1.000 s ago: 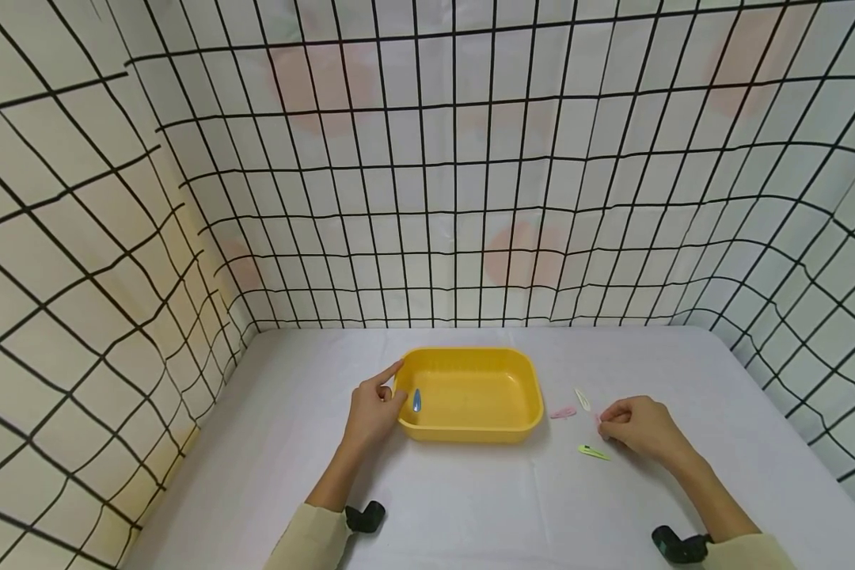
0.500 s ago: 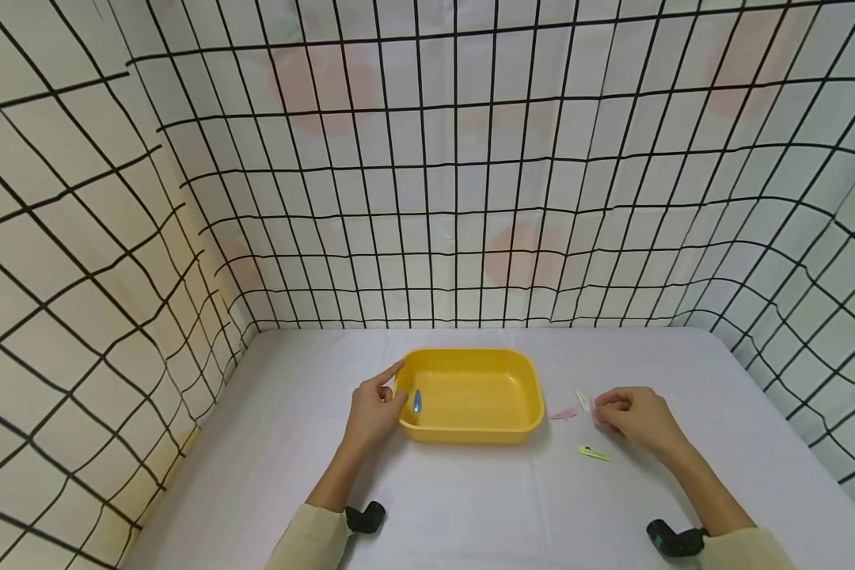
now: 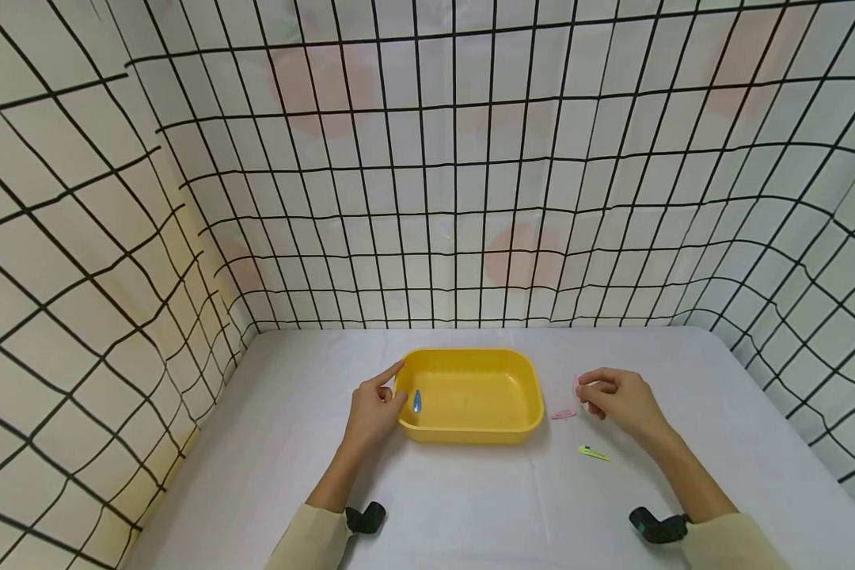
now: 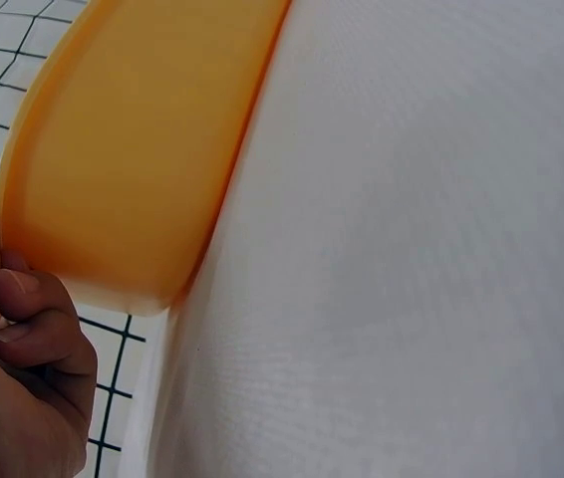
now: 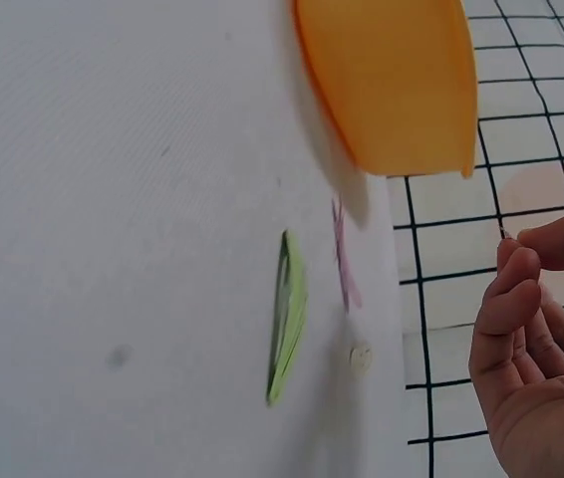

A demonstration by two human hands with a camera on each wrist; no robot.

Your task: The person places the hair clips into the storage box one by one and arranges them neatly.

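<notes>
My left hand (image 3: 372,413) grips the left wall of a yellow plastic tray (image 3: 470,435), with the thumb over the rim. A blue snap hair clip (image 3: 417,401) lies inside near that thumb. To the right of the tray, my right hand (image 3: 625,401) pinches a pink hair clip (image 3: 577,383) between thumb and fingertips, above the table. Below it lie another pink hair clip (image 3: 563,414) and a lime-green hair clip (image 3: 594,453). The right wrist view shows the rounded end of a whitish hair clip (image 5: 361,358); in the head view my right hand mostly covers it.
A white cloth (image 3: 470,507) covers the table. Black-grid netting in front of pale fabric (image 3: 456,198) walls the back and both sides. A dark wrist camera (image 3: 366,518) sits on the left wrist and a second one (image 3: 659,526) on the right.
My right hand has lifted the pink hair clip and moved it left and away from me, over the whitish clip. The left hand and the tray have stayed put.
</notes>
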